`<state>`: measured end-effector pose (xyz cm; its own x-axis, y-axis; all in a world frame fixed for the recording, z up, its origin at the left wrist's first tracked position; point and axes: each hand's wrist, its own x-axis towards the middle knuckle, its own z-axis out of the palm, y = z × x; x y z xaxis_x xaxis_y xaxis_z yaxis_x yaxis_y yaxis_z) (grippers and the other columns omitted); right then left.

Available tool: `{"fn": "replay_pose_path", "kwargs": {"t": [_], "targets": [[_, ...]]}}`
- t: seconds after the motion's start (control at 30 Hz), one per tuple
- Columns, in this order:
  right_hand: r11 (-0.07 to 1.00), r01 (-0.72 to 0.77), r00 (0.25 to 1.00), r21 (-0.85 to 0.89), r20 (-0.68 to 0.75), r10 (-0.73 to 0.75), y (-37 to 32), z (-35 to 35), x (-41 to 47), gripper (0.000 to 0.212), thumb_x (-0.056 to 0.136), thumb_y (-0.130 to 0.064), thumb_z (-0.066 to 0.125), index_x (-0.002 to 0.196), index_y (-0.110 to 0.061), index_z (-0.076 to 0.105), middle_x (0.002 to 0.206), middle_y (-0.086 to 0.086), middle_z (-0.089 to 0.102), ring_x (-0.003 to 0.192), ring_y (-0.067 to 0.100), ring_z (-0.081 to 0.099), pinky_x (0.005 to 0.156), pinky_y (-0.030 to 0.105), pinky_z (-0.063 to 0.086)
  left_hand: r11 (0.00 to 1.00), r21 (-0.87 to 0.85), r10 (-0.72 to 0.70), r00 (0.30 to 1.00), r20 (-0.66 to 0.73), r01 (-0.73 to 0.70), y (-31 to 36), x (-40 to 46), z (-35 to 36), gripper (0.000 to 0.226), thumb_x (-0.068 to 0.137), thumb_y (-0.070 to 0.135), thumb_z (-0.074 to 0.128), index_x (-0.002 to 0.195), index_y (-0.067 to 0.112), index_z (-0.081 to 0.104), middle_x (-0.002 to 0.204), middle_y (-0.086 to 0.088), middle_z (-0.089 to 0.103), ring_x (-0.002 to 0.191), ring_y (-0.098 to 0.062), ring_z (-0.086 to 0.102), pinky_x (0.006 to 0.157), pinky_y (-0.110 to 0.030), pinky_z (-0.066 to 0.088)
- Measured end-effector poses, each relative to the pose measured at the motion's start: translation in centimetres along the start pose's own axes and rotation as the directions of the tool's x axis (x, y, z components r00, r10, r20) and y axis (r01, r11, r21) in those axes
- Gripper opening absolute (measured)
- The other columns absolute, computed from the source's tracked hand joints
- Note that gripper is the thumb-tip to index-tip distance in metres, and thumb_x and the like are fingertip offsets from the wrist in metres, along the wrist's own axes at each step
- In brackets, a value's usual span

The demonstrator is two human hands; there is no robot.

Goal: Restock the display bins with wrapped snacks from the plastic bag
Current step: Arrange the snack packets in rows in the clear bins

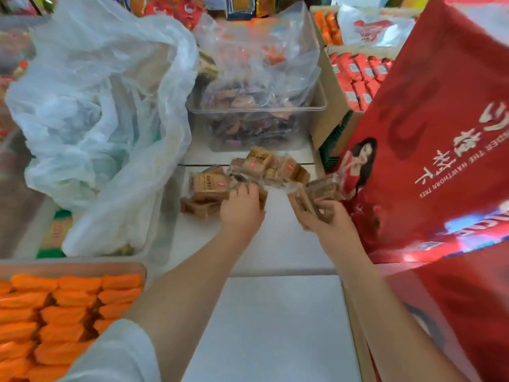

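At the near left corner a tray (82, 267) holds rows of orange packets (68, 312). Farther in, over the far end of the white bin floor (270, 326), the left hand (241, 208) curls its fingers onto a heap of brown wrapped snacks (210, 186), while the right hand (327, 219) grips a few more of them by the bin's right edge. Beyond stand the crumpled plastic bag (102, 106) at far left and a clear tub (256, 119) of dark sweets behind the heap.
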<state>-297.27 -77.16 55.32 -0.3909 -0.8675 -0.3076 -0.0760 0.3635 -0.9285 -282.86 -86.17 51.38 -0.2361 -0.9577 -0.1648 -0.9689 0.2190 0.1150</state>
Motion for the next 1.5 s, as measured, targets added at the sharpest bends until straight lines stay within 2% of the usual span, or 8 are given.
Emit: {"fn": "replay_pose_path", "kwargs": {"t": [0.17,0.43,0.63,0.9,1.0,1.17,1.3,1.5], "targets": [[0.857,-0.348,0.936,0.381,0.194,0.294,-2.1,-1.0,-1.0,0.021,0.089,-0.026,0.054,0.107,-0.016,0.058,0.085,0.0,0.058,0.073,0.013,0.055,0.06,0.026,0.033,0.994,-0.007,-0.109,0.993,-0.038,0.109,1.5,-0.1,1.9,0.066,0.082,0.031,0.065,0.133,0.012,0.027,0.13,-0.012,0.041,0.111,-0.03,0.05,0.082,-0.037,0.044],[0.674,-0.367,0.922,0.642,0.346,0.173,-4.9,-1.7,-5.4,0.052,0.073,-0.034,0.053,0.115,-0.005,0.061,0.099,0.013,0.063,0.085,0.026,0.061,0.08,0.04,0.049,0.789,-0.61,-0.059,0.997,0.045,0.074,-0.8,-7.7,-4.0,0.063,0.068,0.035,0.071,0.123,0.025,0.042,0.117,0.003,0.055,0.103,-0.019,0.055,0.084,-0.035,0.049],[0.719,-0.33,0.885,0.612,0.466,0.01,-8.6,2.4,-9.2,0.054,0.067,-0.034,0.065,0.112,-0.006,0.059,0.093,0.011,0.063,0.079,0.024,0.061,0.071,0.036,0.055,0.154,-0.98,0.013,0.991,0.132,0.128,-8.8,-20.4,-12.4,0.049,0.057,0.026,0.075,0.103,0.04,0.061,0.095,0.013,0.069,0.081,-0.002,0.064,0.066,-0.017,0.05],[0.816,-0.4,0.637,0.418,0.767,-0.08,-10.8,17.8,-16.8,0.09,0.054,-0.035,0.082,0.132,-0.007,0.048,0.117,0.018,0.06,0.099,0.03,0.061,0.086,0.035,0.042,-0.509,-0.832,-0.208,0.906,0.369,0.222,-23.2,-29.9,-15.0,0.031,0.086,0.029,0.052,0.067,0.021,0.074,0.067,0.004,0.069,0.054,-0.007,0.064,0.047,-0.02,0.052],[0.883,-0.325,0.732,0.34,0.681,0.007,-10.7,25.2,-20.8,0.057,0.074,-0.029,0.066,0.126,-0.008,0.053,0.112,0.016,0.064,0.084,0.024,0.067,0.064,0.03,0.054,-0.409,-0.889,-0.296,0.891,0.344,0.207,-29.9,-32.6,-15.3,0.021,0.094,0.018,0.049,0.086,0.019,0.068,0.073,-0.001,0.071,0.055,-0.01,0.065,0.046,-0.021,0.051],[0.989,-0.01,0.781,0.148,0.619,-0.084,-10.1,36.1,-27.1,0.029,0.083,-0.012,0.067,0.111,-0.01,0.061,0.097,0.008,0.069,0.084,0.018,0.067,0.068,0.031,0.055,0.387,-0.894,-0.368,0.927,0.073,0.225,-43.0,-36.8,-14.8,0.041,0.071,0.016,0.079,0.102,0.037,0.062,0.106,-0.001,0.063,0.093,-0.013,0.063,0.085,-0.034,0.053],[0.979,0.203,0.796,-0.019,0.586,-0.153,-9.4,42.6,-30.9,0.013,0.085,-0.014,0.067,0.093,-0.016,0.056,0.086,0.004,0.063,0.08,0.017,0.062,0.067,0.032,0.053,0.531,-0.811,-0.408,0.913,0.012,0.248,-50.1,-38.8,-14.6,0.08,0.069,0.018,0.082,0.135,0.032,0.039,0.116,0.007,0.053,0.109,-0.012,0.052,0.094,-0.029,0.041],[0.805,0.508,0.747,-0.307,0.623,-0.234,-8.2,48.6,-33.6,0.041,0.078,-0.018,0.073,0.111,-0.017,0.047,0.077,-0.011,0.055,0.062,0.0,0.05,0.054,0.012,0.041,0.889,-0.438,-0.14,0.99,0.022,0.136,-56.7,-39.9,-11.6,0.05,0.078,0.022,0.073,0.124,0.024,0.054,0.113,0.007,0.059,0.106,-0.012,0.056,0.083,-0.022,0.043]]}}
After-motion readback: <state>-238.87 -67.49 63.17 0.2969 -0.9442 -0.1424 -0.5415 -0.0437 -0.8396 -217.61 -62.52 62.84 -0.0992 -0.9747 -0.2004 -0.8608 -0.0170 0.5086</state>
